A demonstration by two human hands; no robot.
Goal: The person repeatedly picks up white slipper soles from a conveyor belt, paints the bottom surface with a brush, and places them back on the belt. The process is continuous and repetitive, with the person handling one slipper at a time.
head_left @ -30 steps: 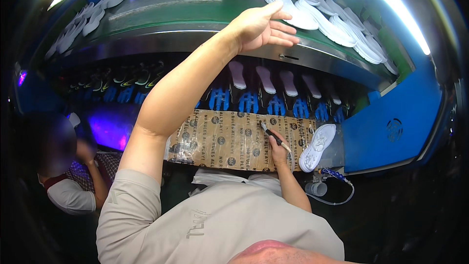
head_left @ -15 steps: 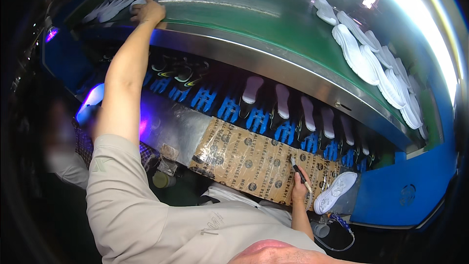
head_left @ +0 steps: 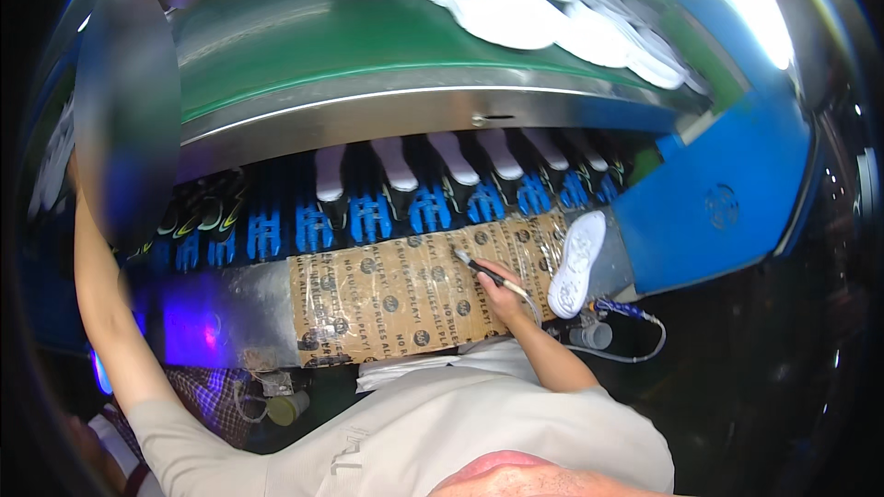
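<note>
My right hand [head_left: 501,293] is closed around a black-handled brush [head_left: 479,268] with a pale tip and a thin tube running from its rear end. The brush is just above a cardboard-covered ledge [head_left: 387,299]. A single white shoe sole [head_left: 578,262] lies to the right of this hand, at the ledge's end. My left arm stretches far to the left, where my left hand [head_left: 75,171] is by a group of white soles [head_left: 57,152]. A blurred patch covers most of that hand, so its fingers are hidden.
Overlapping white soles [head_left: 516,17] lie on the green conveyor belt [head_left: 276,46]. Below its metal edge [head_left: 387,103] hang lilac soles [head_left: 395,164] above blue clamps [head_left: 371,218]. A blue machine panel [head_left: 718,193] stands right; a small cup [head_left: 594,336] sits near the lone sole.
The view has swung to the right. My left hand, earlier on the white soles at the belt's left end, is now mostly hidden by blur. My right hand still holds the brush.
</note>
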